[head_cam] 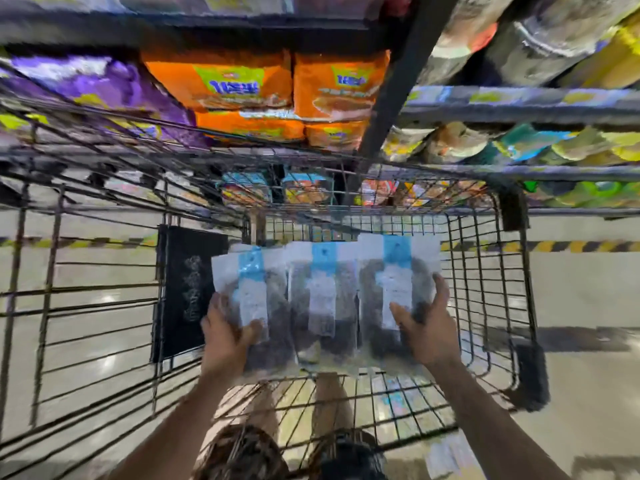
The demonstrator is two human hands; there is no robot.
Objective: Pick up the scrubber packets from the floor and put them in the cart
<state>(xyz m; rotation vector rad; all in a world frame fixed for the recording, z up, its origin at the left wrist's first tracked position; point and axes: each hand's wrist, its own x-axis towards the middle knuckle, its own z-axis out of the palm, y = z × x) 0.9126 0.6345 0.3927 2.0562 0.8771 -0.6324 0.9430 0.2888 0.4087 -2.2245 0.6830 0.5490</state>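
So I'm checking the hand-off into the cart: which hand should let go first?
Probably the left hand: it grips only the outer packet's corner, while the right hand spreads wider over its packet, steadying the row above the cart.

Viewpoint: your head camera, wide-angle, close above the cart (485,271).
Facing: forward and down, toward the shelves (519,105) beyond.

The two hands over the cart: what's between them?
In the head view, a row of three scrubber packets spans the gap, side by side. The left hand grips one end packet, the right hand the other, above the cart.
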